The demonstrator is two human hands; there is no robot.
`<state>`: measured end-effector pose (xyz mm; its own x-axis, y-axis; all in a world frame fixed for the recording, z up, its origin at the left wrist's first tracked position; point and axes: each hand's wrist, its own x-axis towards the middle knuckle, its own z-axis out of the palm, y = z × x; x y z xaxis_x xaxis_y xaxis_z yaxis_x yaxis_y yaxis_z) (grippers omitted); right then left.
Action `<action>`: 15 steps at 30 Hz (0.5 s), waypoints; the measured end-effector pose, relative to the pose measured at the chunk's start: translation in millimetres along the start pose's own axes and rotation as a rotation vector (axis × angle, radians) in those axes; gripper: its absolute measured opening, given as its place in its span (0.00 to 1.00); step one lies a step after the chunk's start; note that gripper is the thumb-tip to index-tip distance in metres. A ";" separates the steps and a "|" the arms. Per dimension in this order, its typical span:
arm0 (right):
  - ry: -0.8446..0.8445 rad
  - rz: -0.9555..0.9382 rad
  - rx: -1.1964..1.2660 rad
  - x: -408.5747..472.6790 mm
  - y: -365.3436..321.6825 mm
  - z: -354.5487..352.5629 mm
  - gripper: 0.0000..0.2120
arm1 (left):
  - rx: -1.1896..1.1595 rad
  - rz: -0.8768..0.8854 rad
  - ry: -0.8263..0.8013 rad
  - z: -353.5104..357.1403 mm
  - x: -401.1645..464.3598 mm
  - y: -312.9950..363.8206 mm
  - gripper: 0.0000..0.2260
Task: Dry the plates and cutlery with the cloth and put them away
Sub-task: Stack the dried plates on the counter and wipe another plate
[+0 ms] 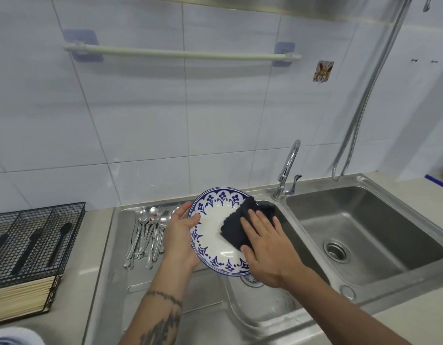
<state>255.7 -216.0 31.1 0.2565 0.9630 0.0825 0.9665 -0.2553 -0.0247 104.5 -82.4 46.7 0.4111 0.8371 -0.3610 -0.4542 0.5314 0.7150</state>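
My left hand [178, 235] grips the left rim of a white plate with a blue patterned border [210, 232], held tilted above the small left sink basin. My right hand [264, 247] lies flat on a dark navy cloth [236, 225], fingers straight, pressing it onto the plate's face. Several steel spoons and forks [147, 232] lie in a pile on the drainboard just left of the plate. Part of another patterned plate [251, 280] shows in the basin below the held one.
A black wire cutlery basket [36, 235] with black-handled utensils stands on the counter at left, above a pale wooden rack. A chrome tap [287, 170] rises behind the sinks. The large right basin [364, 235] has a drain. A towel rail [180, 54] is on the tiled wall.
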 end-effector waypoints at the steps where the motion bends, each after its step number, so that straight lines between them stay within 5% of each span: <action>1: -0.009 -0.001 0.018 -5.9 -2.5 1.2 0.33 | -0.002 0.009 0.006 0.0 2.1 0.9 0.18; 15: -0.077 -0.071 0.373 -27.2 -54.8 -4.0 0.32 | -0.005 0.045 0.083 15.6 12.0 -8.9 0.18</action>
<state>195.7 -228.4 34.2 0.1741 0.9845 0.0222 0.9109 -0.1524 -0.3834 125.8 -79.1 45.3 0.3230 0.8680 -0.3773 -0.4744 0.4934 0.7290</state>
